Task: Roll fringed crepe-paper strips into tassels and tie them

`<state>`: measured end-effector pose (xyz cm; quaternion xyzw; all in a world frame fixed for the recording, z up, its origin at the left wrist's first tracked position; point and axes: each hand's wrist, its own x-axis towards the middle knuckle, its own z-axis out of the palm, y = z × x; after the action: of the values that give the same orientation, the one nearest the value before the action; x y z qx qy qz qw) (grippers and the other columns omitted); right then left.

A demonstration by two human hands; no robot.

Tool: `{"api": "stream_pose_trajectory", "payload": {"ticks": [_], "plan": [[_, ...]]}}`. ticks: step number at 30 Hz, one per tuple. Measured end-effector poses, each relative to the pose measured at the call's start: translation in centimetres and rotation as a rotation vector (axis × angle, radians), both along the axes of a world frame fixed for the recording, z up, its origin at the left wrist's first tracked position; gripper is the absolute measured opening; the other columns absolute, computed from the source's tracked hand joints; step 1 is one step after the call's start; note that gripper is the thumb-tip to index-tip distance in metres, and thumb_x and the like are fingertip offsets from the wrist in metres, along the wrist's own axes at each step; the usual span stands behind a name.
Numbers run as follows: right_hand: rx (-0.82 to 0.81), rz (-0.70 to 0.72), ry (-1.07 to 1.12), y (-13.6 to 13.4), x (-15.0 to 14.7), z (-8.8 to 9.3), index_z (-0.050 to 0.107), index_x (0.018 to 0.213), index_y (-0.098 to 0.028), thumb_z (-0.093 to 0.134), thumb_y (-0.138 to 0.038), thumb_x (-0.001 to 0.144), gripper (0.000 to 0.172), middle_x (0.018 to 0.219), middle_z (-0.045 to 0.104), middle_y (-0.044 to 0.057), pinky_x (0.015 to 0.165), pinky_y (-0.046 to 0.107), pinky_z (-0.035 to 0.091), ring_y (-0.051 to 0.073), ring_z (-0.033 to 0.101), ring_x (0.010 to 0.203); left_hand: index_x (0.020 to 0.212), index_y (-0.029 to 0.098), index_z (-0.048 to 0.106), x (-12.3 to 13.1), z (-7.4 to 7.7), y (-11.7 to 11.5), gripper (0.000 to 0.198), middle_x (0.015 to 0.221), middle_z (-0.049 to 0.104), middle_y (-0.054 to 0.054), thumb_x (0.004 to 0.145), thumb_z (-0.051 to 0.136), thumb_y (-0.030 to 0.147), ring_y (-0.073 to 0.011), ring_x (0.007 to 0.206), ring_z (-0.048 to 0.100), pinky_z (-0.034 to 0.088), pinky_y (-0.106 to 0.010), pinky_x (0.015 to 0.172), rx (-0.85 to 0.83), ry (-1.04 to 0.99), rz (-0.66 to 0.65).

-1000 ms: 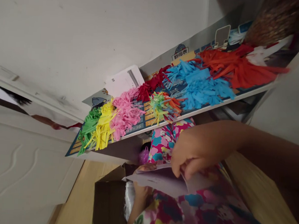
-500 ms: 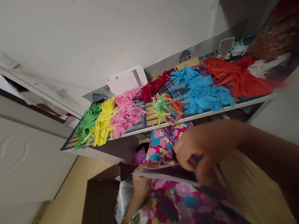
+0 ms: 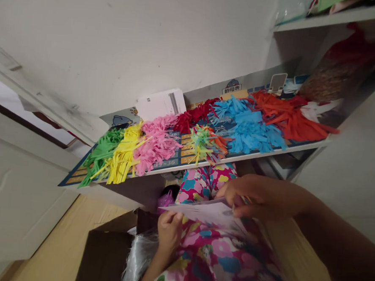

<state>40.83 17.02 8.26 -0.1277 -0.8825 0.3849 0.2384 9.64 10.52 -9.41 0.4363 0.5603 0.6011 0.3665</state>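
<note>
Both hands hold a pale purple paper sheet (image 3: pixel 207 211) over my lap, which is covered in bright floral cloth (image 3: pixel 212 260). My left hand (image 3: pixel 169 232) grips the sheet's near left edge with curled fingers. My right hand (image 3: pixel 257 195) pinches the sheet's right side between thumb and fingers. Just above the hands runs a white shelf (image 3: pixel 237 157) covered with bunches of cut paper fringe: green (image 3: pixel 102 154), yellow (image 3: pixel 122 160), pink (image 3: pixel 157 145), dark red (image 3: pixel 192 115), blue (image 3: pixel 248 127) and orange-red (image 3: pixel 290 117). A small multicoloured bunch (image 3: pixel 204 143) lies near the shelf's front edge.
A brown cardboard box (image 3: pixel 104 258) with a shiny plastic bag (image 3: pixel 139 256) stands on the wooden floor (image 3: pixel 57 242) at lower left. A white door (image 3: pixel 12 197) is at left. A white card (image 3: pixel 161 103) leans against the wall behind the fringe. An upper shelf (image 3: pixel 335 16) is at top right.
The view has tilted down and pulled back. My right hand has moved along the sheet and flattened its grip; my left hand is now plainly seen gripping the sheet's left edge.
</note>
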Motion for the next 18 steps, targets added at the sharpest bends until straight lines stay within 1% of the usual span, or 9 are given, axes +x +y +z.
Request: {"api": "stream_pose_trajectory", "payload": {"ticks": [2,4,7,9,10,11,13,16,18], "plan": [[-0.018,-0.096,0.000,-0.7,0.1,-1.3,0.056,0.095,-0.020,0.052,-0.035,0.100,0.016,0.093,0.065,0.003,0.074,0.025,0.044,0.014,0.059,0.081,0.057,0.014,0.064,-0.2,-0.1,0.1,0.037,0.053,0.057,0.001,0.066,0.080,0.046,-0.0125,0.053,0.052,0.046,-0.023,0.055,0.002,-0.013,0.001],[-0.014,-0.222,0.035,-1.5,-0.1,-2.8,0.058,0.101,-0.020,0.054,-0.033,0.099,0.013,0.094,0.067,0.003,0.074,0.025,0.045,0.013,0.061,0.081,0.057,0.014,0.063,-0.2,-0.2,0.0,0.038,0.052,0.055,0.001,0.065,0.081,0.047,-0.0119,0.052,0.051,0.045,-0.023,0.054,0.000,-0.021,0.003],[0.062,-0.461,0.195,-2.9,-1.0,-5.1,0.061,0.111,-0.022,0.061,-0.031,0.095,0.018,0.109,0.068,0.007,0.084,0.027,0.050,0.016,0.065,0.095,0.055,0.015,0.061,-0.2,-0.1,-0.2,0.041,0.049,0.053,0.003,0.065,0.081,0.049,-0.0110,0.050,0.049,0.045,-0.022,0.053,-0.001,-0.029,0.006],[0.098,-0.593,0.314,-4.0,-1.9,-6.1,0.065,0.107,-0.023,0.066,-0.029,0.091,0.017,0.112,0.067,0.007,0.086,0.029,0.051,0.018,0.066,0.100,0.056,0.015,0.061,-0.1,0.2,-0.3,0.042,0.050,0.054,0.002,0.065,0.081,0.050,-0.0115,0.050,0.051,0.046,-0.022,0.053,0.000,-0.031,0.005],[0.073,-0.629,0.360,-4.5,-2.4,-6.4,0.066,0.103,-0.023,0.068,-0.027,0.089,0.015,0.108,0.067,0.007,0.085,0.029,0.052,0.017,0.066,0.097,0.057,0.015,0.062,-0.1,0.3,-0.3,0.042,0.051,0.056,0.002,0.065,0.081,0.051,-0.0124,0.052,0.053,0.047,-0.023,0.054,0.000,-0.031,0.001],[0.013,-0.642,0.398,-4.9,-2.9,-6.7,0.065,0.100,-0.024,0.069,-0.025,0.087,0.014,0.102,0.067,0.005,0.083,0.028,0.053,0.016,0.067,0.092,0.059,0.015,0.063,0.0,0.5,-0.3,0.042,0.053,0.058,0.001,0.065,0.081,0.052,-0.0136,0.054,0.056,0.048,-0.024,0.056,0.001,-0.030,-0.002],[-0.158,-0.610,0.487,-5.5,-3.9,-7.3,0.061,0.098,-0.023,0.070,-0.024,0.086,0.015,0.093,0.067,0.003,0.078,0.027,0.054,0.015,0.067,0.085,0.062,0.015,0.065,0.2,0.9,-0.3,0.043,0.057,0.063,-0.001,0.065,0.080,0.055,-0.0167,0.060,0.061,0.052,-0.026,0.060,0.005,-0.027,-0.009],[-0.389,-0.511,0.605,-5.9,-5.0,-8.3,0.057,0.101,-0.023,0.070,-0.032,0.087,0.022,0.100,0.068,0.004,0.080,0.030,0.053,0.017,0.067,0.091,0.064,0.015,0.065,0.4,1.2,-0.3,0.045,0.062,0.066,-0.003,0.065,0.080,0.058,-0.0194,0.065,0.065,0.054,-0.029,0.063,0.013,-0.015,-0.008],[-0.512,-0.444,0.610,-6.1,-5.4,-9.0,0.056,0.105,-0.023,0.070,-0.038,0.087,0.027,0.106,0.069,0.007,0.081,0.032,0.052,0.018,0.066,0.095,0.065,0.015,0.065,0.5,1.4,-0.2,0.046,0.065,0.067,-0.004,0.066,0.080,0.059,-0.0193,0.066,0.065,0.055,-0.030,0.064,0.025,-0.003,0.010]]}}
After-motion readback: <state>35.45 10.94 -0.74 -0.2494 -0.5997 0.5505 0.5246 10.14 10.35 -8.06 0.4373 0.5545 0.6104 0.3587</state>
